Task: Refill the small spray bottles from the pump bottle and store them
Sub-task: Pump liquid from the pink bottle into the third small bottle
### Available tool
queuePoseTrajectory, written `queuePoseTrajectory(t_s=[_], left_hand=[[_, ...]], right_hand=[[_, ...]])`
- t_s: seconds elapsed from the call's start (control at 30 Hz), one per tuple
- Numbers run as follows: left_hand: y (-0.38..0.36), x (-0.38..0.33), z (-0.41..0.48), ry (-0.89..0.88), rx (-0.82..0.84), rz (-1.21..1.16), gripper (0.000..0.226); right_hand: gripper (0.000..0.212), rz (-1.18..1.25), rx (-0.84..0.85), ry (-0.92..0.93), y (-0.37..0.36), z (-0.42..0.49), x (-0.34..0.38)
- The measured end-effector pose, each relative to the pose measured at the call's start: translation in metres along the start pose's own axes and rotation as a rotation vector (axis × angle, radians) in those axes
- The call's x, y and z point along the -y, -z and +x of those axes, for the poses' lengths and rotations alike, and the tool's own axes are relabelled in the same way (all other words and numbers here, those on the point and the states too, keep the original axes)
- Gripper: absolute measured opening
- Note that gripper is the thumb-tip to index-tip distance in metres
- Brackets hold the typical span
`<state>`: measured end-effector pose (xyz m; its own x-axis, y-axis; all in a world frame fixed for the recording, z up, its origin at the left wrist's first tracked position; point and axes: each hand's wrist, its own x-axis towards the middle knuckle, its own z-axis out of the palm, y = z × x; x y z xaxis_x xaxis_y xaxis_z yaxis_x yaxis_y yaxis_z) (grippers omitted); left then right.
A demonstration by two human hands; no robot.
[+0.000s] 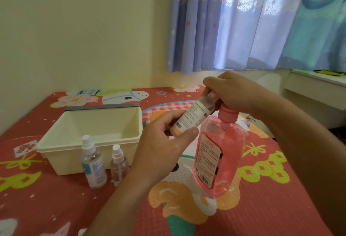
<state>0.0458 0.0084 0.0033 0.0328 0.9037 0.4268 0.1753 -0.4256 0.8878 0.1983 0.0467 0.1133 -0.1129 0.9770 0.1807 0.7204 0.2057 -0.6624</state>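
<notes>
Gripping a small clear plastic bottle w/ white printed label [189, 117], held tilted, a person's left hand [164, 142] curls round its lower half. The right hand [237, 93] closes over the pump head of a pink see-through plastic pump bottle [222, 151] standing on the mat. The pump spout and the small bottle's mouth are hidden under the R fingers, so can't tell if they touch. Label text is too small to read. Both forearms are cut off at the lower edge of view.

To the L, a taller clear spray bottle w/ white nozzle [93, 162] and a shorter pinkish spray bottle [118, 166] stand just in front of an open cream plastic bin [61, 160].

Surface: red cartoon-print mat [280, 207]. Behind: cream wall [84, 39], lilac cartoon curtains [234, 20] w/ daylight through, white ledge [314, 84] at R.
</notes>
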Motion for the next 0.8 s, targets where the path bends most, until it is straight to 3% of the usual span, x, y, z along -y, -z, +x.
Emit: queuePoseTrajectory(t_s=[0.47,0.8], left_hand=[[-0.0005,-0.0011,0.0010,-0.016,-0.011,-0.006,0.031],[-0.0009,0.0009,0.0014,-0.012,-0.004,-0.002,0.032]], right_hand=[[0.034,0.187,-0.025,-0.077,0.0028,-0.0057,0.0016],[0.034,-0.019,0.000,-0.006,0.0013,-0.0043,0.0038]])
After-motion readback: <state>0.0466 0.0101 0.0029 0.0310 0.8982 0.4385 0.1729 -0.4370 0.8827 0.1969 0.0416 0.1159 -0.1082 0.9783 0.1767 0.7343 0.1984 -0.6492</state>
